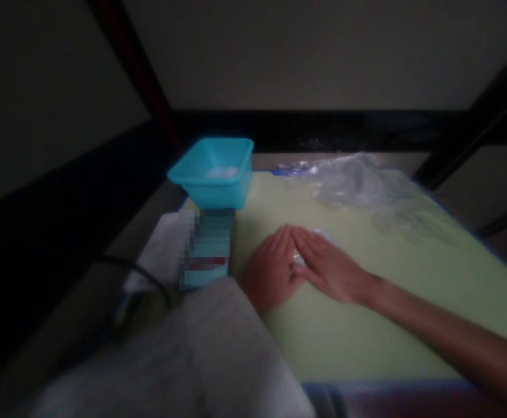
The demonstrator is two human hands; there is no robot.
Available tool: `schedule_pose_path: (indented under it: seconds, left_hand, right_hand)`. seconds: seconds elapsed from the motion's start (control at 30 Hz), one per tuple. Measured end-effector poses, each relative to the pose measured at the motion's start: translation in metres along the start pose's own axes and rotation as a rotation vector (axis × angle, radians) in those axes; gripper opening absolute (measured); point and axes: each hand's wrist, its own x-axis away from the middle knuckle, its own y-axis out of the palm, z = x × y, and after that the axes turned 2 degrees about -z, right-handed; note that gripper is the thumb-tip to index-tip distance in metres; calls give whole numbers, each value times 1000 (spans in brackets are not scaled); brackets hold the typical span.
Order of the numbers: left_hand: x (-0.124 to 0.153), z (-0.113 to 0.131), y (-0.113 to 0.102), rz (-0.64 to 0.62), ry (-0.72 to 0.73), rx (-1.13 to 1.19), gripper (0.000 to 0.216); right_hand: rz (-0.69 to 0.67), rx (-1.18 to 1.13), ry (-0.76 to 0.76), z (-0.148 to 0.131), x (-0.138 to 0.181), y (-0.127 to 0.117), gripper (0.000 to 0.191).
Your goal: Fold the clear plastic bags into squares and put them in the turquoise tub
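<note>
My left hand (270,267) and my right hand (329,264) lie flat, palms down, side by side on a pale green mat (366,302). Their fingertips meet over a small clear plastic bag (318,238), pressing it against the mat. Only a sliver of the bag shows between and beyond the fingers. The fingers of both hands are stretched out, not curled around anything.
A turquoise plastic tub (212,171) with something white inside sits on a teal scale (207,249) left of my hands. A crumpled pile of clear plastic bags (358,186) lies at the mat's far side. A white cloth (161,249) and a black cable (140,273) lie at left.
</note>
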Motion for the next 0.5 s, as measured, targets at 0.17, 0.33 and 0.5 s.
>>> schedule_pose_path:
  seconds: [0.17, 0.33, 0.5]
  left_hand:
    - [2, 0, 1, -8, -20, -52, 69]
    - [2, 1, 1, 1, -14, -91, 69]
    - [2, 1, -1, -53, -25, -106, 68]
  right_hand:
    - [29, 99, 7, 15, 14, 0, 80]
    - [29, 131, 37, 25, 20, -3, 78]
    - [22, 133, 73, 28, 22, -6, 75]
